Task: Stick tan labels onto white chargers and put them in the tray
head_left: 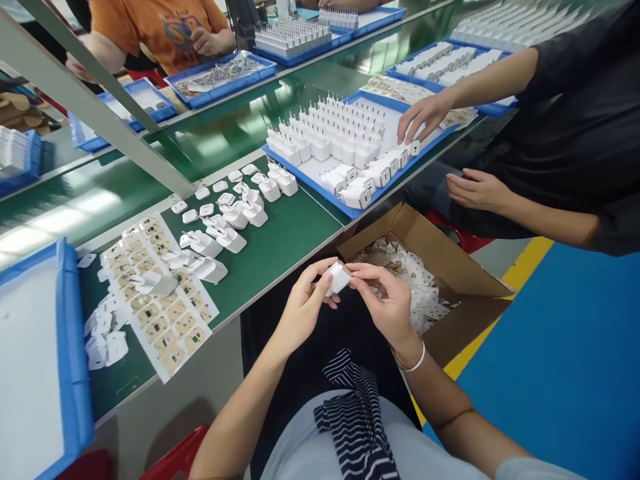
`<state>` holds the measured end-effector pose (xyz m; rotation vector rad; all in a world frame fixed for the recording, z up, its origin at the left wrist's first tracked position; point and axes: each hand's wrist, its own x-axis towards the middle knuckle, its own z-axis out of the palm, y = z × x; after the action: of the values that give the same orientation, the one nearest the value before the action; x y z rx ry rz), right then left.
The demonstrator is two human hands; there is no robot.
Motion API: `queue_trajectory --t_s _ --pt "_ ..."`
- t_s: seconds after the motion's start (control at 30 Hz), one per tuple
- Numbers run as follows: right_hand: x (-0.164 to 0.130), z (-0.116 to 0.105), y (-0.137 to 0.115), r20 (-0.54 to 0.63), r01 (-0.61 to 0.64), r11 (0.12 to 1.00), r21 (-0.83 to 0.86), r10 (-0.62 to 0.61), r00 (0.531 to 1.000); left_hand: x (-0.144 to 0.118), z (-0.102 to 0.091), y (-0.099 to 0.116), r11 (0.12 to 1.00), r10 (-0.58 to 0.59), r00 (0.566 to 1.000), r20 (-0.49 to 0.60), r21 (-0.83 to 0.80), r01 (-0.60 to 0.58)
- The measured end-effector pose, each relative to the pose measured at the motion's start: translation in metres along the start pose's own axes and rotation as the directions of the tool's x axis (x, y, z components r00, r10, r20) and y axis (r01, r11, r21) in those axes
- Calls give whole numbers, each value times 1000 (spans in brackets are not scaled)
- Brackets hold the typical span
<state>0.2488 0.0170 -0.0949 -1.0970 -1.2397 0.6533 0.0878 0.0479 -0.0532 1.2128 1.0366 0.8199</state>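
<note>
My left hand (304, 301) and my right hand (385, 301) both hold one small white charger plug (339, 277) over my lap, just in front of the green table's edge (280, 260). The fingertips of both hands pinch it from either side. Several more white plugs (225, 233) lie loose on the green mat ahead to the left. Sheets of small labels (160, 293) lie left of them.
An open cardboard box (450, 267) with used label backings sits by my right knee. A blue tray (350, 143) of upright plugs stands ahead; a co-worker's hand (425, 120) reaches into it. Another blue tray (70, 347) is at far left. Another person sits across the table.
</note>
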Motion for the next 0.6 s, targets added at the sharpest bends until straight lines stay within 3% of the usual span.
queue_trajectory --t_s 0.17,0.37,0.47,0.6 --pt "0 2 -2 -28 -47 998 45 48 998 -2 1 -4 974 154 987 -46 176 -144" --pt "1 6 0 -26 -22 1000 -3 22 999 -4 4 -9 912 242 968 -68 356 -203" --pt "3 4 2 -2 -121 989 83 122 993 -2 2 -9 909 230 972 -58 369 -193" --pt "14 -10 -1 147 -274 937 218 246 958 0 -4 -2 939 199 980 6 286 -192"
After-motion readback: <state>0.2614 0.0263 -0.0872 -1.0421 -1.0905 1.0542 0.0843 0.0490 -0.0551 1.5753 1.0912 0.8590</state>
